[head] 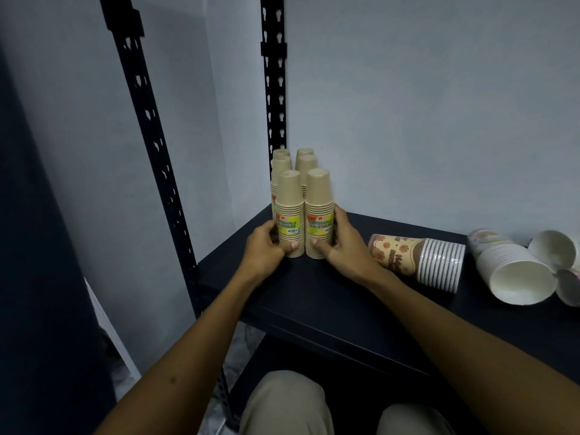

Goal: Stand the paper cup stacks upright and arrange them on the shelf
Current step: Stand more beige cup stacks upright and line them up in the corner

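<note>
Several brown paper cup stacks stand upright, bottoms up, in two rows at the left back corner of the dark shelf (314,296). My left hand (266,249) grips the front left stack (289,211), which carries a yellow label. My right hand (340,246) grips the front right stack (318,211), also labelled. The two front stacks touch each other. To the right, a patterned cup stack (420,262) lies on its side. Further right lie white cup stacks (514,271), mouths toward me.
Two black perforated uprights (273,89) rise at the shelf's left end against a pale wall. More tipped cups (555,249) lie at the far right edge of view. A lower shelf and my knees show below the shelf's front edge.
</note>
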### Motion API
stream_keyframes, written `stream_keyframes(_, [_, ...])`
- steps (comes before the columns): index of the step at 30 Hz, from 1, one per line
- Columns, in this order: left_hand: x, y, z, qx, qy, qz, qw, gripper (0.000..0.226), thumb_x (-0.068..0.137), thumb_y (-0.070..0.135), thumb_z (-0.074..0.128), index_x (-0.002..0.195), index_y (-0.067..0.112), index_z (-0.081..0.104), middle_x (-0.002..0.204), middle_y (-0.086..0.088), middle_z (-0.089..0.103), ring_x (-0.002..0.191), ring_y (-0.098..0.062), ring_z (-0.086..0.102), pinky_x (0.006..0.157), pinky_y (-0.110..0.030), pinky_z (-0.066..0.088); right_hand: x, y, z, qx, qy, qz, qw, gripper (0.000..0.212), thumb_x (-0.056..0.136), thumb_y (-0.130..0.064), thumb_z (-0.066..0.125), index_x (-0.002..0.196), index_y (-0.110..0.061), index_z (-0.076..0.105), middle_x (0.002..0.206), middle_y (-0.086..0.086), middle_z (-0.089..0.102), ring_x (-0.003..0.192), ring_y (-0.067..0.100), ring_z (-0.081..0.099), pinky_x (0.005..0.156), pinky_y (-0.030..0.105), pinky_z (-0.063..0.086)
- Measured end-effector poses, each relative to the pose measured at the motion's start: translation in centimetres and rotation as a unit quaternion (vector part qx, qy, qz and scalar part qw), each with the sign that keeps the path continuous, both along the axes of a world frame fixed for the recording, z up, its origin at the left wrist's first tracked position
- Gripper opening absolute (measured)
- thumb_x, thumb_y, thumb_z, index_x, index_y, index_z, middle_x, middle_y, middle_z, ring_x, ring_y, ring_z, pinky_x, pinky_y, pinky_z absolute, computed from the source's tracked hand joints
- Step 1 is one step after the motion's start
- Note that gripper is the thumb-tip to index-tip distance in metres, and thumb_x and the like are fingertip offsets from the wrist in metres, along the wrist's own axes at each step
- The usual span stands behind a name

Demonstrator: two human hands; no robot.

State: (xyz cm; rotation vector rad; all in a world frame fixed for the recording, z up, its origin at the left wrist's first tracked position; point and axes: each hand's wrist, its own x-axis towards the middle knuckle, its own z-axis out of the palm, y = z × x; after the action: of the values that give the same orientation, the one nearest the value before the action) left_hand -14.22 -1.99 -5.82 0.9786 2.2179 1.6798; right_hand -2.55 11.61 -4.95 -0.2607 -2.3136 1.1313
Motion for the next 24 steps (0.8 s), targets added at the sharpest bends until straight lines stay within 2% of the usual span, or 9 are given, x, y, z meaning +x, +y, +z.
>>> stream_keyframes(3, [-0.3,0.3,-0.2,-0.003,0.005,0.021,1.000,0.060,0.077,0.020,0.081,0.131,0.015,0.055,0.123,-0.001,0.065,0.111,-0.015,0.062,0.098,-0.035,0.051,-0.4,0.5,-0.5,0.026,0.016,-0.030,0.999,0.068,0.083,-0.027,0.072,0.140,-0.030,0.035,0.131,-0.008,0.041,0.126,0.014,0.046,0.106,0.039,0.044])
stream_keyframes(7, [-0.5,0.3,-0.5,-0.004,-0.013,0.024,1.000,0.061,0.074,0.025,0.083,0.129,0.015,0.058,0.122,0.000,0.067,0.110,-0.014,0.063,0.098,-0.038,0.052,-0.8,1.2,-0.7,0.001,0.022,-0.017,1.000,0.067,0.080,-0.024,0.073,0.137,-0.031,0.039,0.134,-0.002,0.051,0.123,0.013,0.052,0.103,0.042,0.048])
stream_keyframes(10, [-0.3,0.0,-0.6,0.016,-0.037,0.006,0.999,0.065,0.074,0.017,0.083,0.133,0.012,0.055,0.124,-0.001,0.066,0.112,-0.014,0.063,0.101,-0.038,0.050,-0.8,1.5,-0.5,-0.015,0.027,-0.003,1.000,0.065,0.083,-0.013,0.073,0.139,-0.023,0.041,0.130,-0.006,0.056,0.118,0.009,0.056,0.101,0.034,0.049])
stream_keyframes(12, [-0.1,-0.2,-0.5,0.032,-0.055,0.007,0.998,0.063,0.077,0.009,0.079,0.134,0.010,0.053,0.125,-0.004,0.065,0.113,-0.014,0.063,0.101,-0.039,0.050,-0.7,1.6,-0.4,-0.010,0.028,-0.003,1.000,0.064,0.083,-0.014,0.074,0.138,-0.022,0.043,0.126,-0.008,0.058,0.113,0.006,0.057,0.095,0.025,0.050])
stream_keyframes(15, [0.0,-0.4,-0.4,0.040,-0.060,0.003,0.997,0.051,0.084,0.003,0.071,0.132,0.009,0.056,0.124,-0.004,0.066,0.113,-0.013,0.063,0.102,-0.039,0.050,-0.6,1.6,-0.4,-0.013,0.030,-0.006,0.999,0.063,0.083,-0.017,0.075,0.137,-0.023,0.043,0.121,-0.013,0.058,0.109,0.003,0.058,0.087,0.015,0.048])
stream_keyframes(17, [0.2,-0.6,-0.2,0.048,-0.060,-0.009,0.997,0.045,0.087,-0.003,0.064,0.130,0.009,0.058,0.123,-0.003,0.066,0.113,-0.010,0.062,0.102,-0.034,0.049,-0.5,1.6,-0.7,-0.023,0.025,-0.004,0.999,0.063,0.084,-0.016,0.074,0.138,-0.022,0.043,0.122,-0.012,0.058,0.109,0.002,0.057,0.083,0.011,0.047])
stream_keyframes(20, [0.2,-0.7,-0.2,0.063,-0.059,-0.012,0.996,0.048,0.088,-0.011,0.057,0.132,0.008,0.056,0.125,-0.004,0.066,0.114,-0.009,0.061,0.100,-0.028,0.049,-0.4,1.7,-1.0,-0.032,0.013,0.005,0.999,0.067,0.085,-0.011,0.071,0.144,-0.018,0.038,0.131,-0.006,0.057,0.116,0.005,0.055,0.090,0.014,0.048])
stream_keyframes(22, [0.0,-0.7,-0.3,0.065,-0.059,-0.003,0.996,0.048,0.088,-0.010,0.058,0.132,0.008,0.056,0.124,-0.004,0.066,0.112,-0.007,0.062,0.099,-0.028,0.050,-0.4,1.9,-1.2,-0.032,0.008,0.002,0.999,0.069,0.086,-0.010,0.070,0.145,-0.018,0.036,0.134,-0.003,0.056,0.120,0.008,0.055,0.096,0.020,0.048])
stream_keyframes(24, [0.0,-0.6,-0.4,0.068,-0.062,0.006,0.996,0.046,0.087,-0.007,0.061,0.131,0.007,0.057,0.123,-0.004,0.067,0.111,-0.008,0.062,0.100,-0.030,0.050,-0.4,1.9,-1.3,-0.030,0.005,-0.006,1.000,0.069,0.086,-0.010,0.070,0.145,-0.018,0.036,0.135,-0.002,0.056,0.120,0.008,0.055,0.095,0.019,0.047])
